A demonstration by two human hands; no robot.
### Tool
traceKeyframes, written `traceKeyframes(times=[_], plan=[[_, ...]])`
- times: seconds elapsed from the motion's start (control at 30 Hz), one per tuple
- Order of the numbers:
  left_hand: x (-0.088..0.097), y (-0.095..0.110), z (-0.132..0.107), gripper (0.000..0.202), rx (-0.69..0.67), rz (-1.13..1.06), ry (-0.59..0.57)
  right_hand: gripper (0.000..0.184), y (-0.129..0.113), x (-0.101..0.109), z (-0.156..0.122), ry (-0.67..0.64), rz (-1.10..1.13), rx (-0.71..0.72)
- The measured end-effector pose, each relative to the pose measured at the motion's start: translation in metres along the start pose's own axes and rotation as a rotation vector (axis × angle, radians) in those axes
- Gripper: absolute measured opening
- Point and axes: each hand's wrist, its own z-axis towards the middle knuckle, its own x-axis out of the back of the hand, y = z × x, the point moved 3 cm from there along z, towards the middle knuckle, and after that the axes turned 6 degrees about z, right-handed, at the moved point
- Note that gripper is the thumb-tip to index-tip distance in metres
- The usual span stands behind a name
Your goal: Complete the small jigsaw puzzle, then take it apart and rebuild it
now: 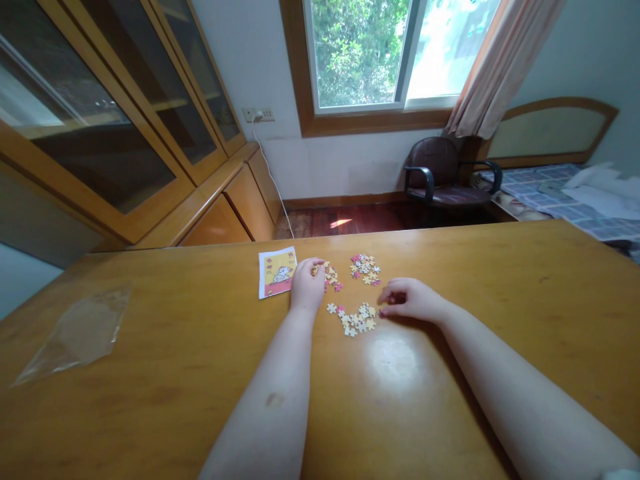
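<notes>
Small jigsaw pieces lie in three loose groups on a wooden table [450,373]: a near group [354,320], a middle group [331,275] and a far group [365,267]. My left hand [306,285] is curled at the middle group, its fingers pinched on a piece there. My right hand [407,300] rests on the table at the right end of the near group, fingers bent together and pinching a pink piece. A picture card [277,272] with a yellow and red cartoon image lies just left of my left hand.
A clear plastic bag [75,333] lies at the table's left end. Wooden cabinets with glass doors [125,133] line the left wall. Beyond the table stand a dark armchair [440,177], a window [390,53] and a bed [565,193].
</notes>
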Motion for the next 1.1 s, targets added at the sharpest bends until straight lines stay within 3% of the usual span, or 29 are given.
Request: traceKeyframes(times=[0.1,0.33,0.4,0.5,0.6,0.9,1.0,1.1], plan=[[0.0,0.0,0.0,0.018,0.0,-0.002,-0.001,0.017,0.0,-0.002,0.0,-0.095,0.031,0.026],[0.001,0.002,0.0,0.019,0.025,0.002,-0.013,0.021,0.011,0.001,0.007,0.296,-0.175,-0.128],[0.001,0.002,0.0,0.019,0.025,0.002,-0.014,0.023,0.004,-0.001,0.006,0.253,-0.151,-0.056],[0.001,0.002,0.0,0.018,0.017,0.0,-0.011,0.026,-0.01,-0.009,0.001,0.041,-0.077,0.078],[0.0,0.001,0.0,0.019,0.01,0.004,-0.01,0.026,-0.019,-0.013,-0.001,-0.025,-0.112,0.121],[-0.001,0.006,-0.002,0.02,-0.083,0.044,-0.077,0.013,-0.015,-0.016,0.002,0.06,-0.212,0.051],[-0.005,0.011,-0.005,0.02,-0.193,0.065,-0.146,0.014,-0.008,-0.016,0.005,0.139,-0.229,-0.013],[-0.011,0.018,-0.011,0.022,-0.358,0.121,-0.287,0.016,-0.003,-0.016,0.007,0.221,-0.224,-0.049]])
